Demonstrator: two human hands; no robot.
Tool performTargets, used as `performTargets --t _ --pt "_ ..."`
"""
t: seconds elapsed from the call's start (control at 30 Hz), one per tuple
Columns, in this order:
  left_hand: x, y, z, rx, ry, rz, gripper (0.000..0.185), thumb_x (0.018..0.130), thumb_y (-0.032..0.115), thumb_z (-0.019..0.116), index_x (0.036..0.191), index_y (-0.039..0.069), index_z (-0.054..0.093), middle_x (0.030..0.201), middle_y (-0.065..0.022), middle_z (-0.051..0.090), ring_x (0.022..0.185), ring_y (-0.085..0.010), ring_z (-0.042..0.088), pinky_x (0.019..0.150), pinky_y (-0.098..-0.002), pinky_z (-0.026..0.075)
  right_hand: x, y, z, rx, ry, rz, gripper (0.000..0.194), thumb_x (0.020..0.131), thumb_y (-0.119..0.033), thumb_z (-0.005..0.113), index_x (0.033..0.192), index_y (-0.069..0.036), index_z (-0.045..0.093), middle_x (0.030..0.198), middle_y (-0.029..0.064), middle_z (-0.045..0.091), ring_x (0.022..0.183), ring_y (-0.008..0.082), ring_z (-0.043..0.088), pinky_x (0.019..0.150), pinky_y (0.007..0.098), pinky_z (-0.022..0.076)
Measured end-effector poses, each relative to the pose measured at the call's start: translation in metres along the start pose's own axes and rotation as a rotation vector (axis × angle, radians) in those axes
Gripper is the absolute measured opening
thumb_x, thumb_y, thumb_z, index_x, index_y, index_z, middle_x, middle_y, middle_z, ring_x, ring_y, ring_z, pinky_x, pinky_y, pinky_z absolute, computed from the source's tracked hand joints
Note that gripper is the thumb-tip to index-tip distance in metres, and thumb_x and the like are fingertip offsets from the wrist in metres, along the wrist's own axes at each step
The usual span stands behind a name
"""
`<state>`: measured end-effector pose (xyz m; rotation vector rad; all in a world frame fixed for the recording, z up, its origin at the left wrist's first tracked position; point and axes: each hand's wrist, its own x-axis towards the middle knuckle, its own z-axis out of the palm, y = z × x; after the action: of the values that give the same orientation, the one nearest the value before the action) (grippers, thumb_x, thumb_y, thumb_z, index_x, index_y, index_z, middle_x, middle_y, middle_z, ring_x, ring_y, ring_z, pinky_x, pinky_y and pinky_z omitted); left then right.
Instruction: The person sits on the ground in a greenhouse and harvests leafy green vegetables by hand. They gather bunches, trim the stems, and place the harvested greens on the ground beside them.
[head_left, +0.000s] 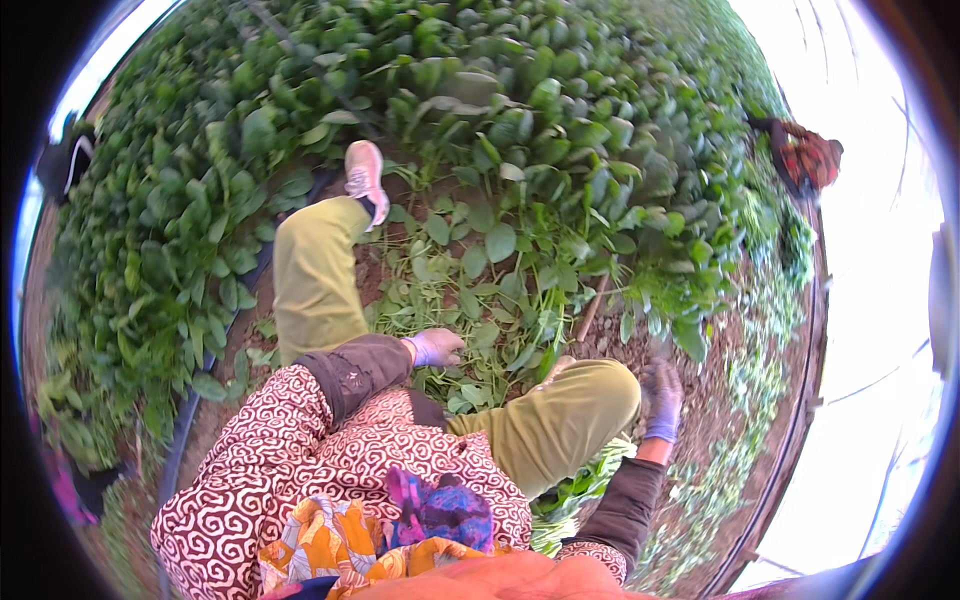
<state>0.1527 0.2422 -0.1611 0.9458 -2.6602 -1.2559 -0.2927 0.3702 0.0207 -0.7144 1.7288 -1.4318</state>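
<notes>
My left hand (437, 348), in a purple work glove, hovers over cut leafy greens (480, 300) on the soil between my legs. Its fingers bend loosely, and whether it grips anything is unclear. My right hand (663, 401), gloved with dark soiled fingers, is beside my bent right knee, above bare soil. Motion blurs its fingertips, so I cannot tell what they hold. Ahead grows a dense bed of broad-leaved green plants (480, 97), probably spinach. A pile of greens (555, 514), with stems showing, is by my right thigh, partly hidden by leg and sleeve.
A thin wooden stick (592, 307) stands at the bed's edge. A dark hose or plastic strip (180, 435) runs along the left. Another person (806, 157) bends at the far right, near the greenhouse sheeting (870, 300). Scattered leaves (739, 450) cover the ground on my right.
</notes>
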Motion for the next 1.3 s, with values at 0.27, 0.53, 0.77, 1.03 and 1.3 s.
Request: performTargets --t 0.27,0.53,0.77,1.03,1.3 --pt "0.066 0.056 -0.015 -0.041 -0.001 0.026 0.031 0.091 0.027 0.059 0.110 0.003 0.063 0.101 -0.0198 0.067 0.092 -0.0387 0.064 0.081 -0.0458 0.051 0.017 0.245 -0.029 -0.237 -0.114 0.143 0.034 0.091 -0.025 0.065 0.110 0.003 0.068 0.102 0.0144 0.072 0.095 0.0207 0.066 0.086 0.0326 0.0508" --pt "0.210 0.129 -0.021 0.071 0.072 0.198 0.033 0.094 0.026 0.056 0.117 0.002 0.058 0.101 -0.0199 0.065 0.095 -0.0383 0.062 0.084 -0.0471 0.050 0.075 0.257 0.025 -0.800 0.008 0.055 0.036 0.088 -0.031 0.067 0.107 0.000 0.069 0.097 0.0208 0.071 0.090 0.0348 0.070 0.081 0.0418 0.0544" --pt "0.338 0.114 0.018 0.401 -0.135 0.075 0.039 0.087 0.023 0.061 0.118 0.000 0.056 0.108 -0.0207 0.062 0.103 -0.0371 0.060 0.090 -0.0445 0.049 0.130 0.284 0.051 -0.782 0.082 -0.006 0.033 0.091 -0.028 0.060 0.108 0.000 0.061 0.096 0.0245 0.067 0.092 0.0442 0.065 0.080 0.0503 0.0523" --pt "0.363 0.040 0.019 1.205 -0.334 -0.163 0.090 0.084 0.043 0.065 0.152 0.000 0.024 0.158 -0.0186 0.029 0.147 -0.0322 0.025 0.121 -0.0491 0.016 0.175 0.249 0.077 -1.000 0.010 0.164 0.042 0.083 -0.035 0.071 0.108 -0.005 0.058 0.098 0.0209 0.067 0.091 0.0417 0.066 0.077 0.0506 0.0533" --pt "0.348 -0.001 0.013 1.624 -0.352 -0.098 0.061 0.096 0.019 0.038 0.155 0.012 0.026 0.158 -0.0111 0.029 0.147 -0.0294 0.024 0.120 -0.0493 0.016 0.180 0.248 0.059 -0.526 -0.040 0.214 0.038 0.072 -0.022 0.075 0.099 0.000 0.060 0.086 0.0158 0.067 0.072 0.0283 0.065 0.067 0.0398 0.0520"
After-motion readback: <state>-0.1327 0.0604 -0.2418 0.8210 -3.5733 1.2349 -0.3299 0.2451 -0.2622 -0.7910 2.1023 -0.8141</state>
